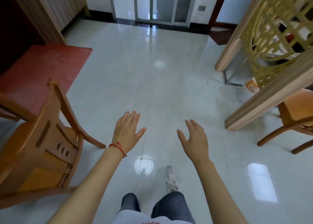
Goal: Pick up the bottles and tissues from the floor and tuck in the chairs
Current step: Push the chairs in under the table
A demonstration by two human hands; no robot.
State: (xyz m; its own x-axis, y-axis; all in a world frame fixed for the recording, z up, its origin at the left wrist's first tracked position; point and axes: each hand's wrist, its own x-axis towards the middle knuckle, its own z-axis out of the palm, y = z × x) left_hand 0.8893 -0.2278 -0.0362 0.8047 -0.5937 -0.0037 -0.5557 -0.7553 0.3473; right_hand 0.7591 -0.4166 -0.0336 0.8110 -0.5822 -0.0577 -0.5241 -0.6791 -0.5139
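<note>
Nearest: dark trouser legs point(171, 205) and one pale shoe point(171, 179) on the glossy tiled floor point(169, 91), toe pointing away from the wearer.

Left hand point(127, 130): held out over the floor, palm down, fingers spread and pointing forward; grip fully open, holding nothing. A red string bracelet point(118, 147) circles the wrist.

Right hand point(194, 139): held out level with the left, well apart from it, fingers loosely extended forward; grip open, holding nothing.

Left chair point(45, 139): wooden, orange-brown, just beside the left forearm. Backrest toward the wearer, seat facing away to the left, rear leg splayed onto the tiles near the left hand. It stands at the edge of a desk covered in red cloth point(39, 71).

Right chair point(291, 118): wooden, same colour, only partly in frame at the right edge, legs on the tiles, partly behind a pale wooden partition frame point(271, 96).

Partition: carved gilt lattice panel point(274, 37) above the frame, tilted across the upper right.

Behind the frame base: a pale round container point(243, 94) on the floor with something orange and white at its top; contents cannot be told.

Farthest: sliding glass doors point(152, 3) with metal frames, a dark tile border at their foot. Open floor lies between the hands and the doors.
</note>
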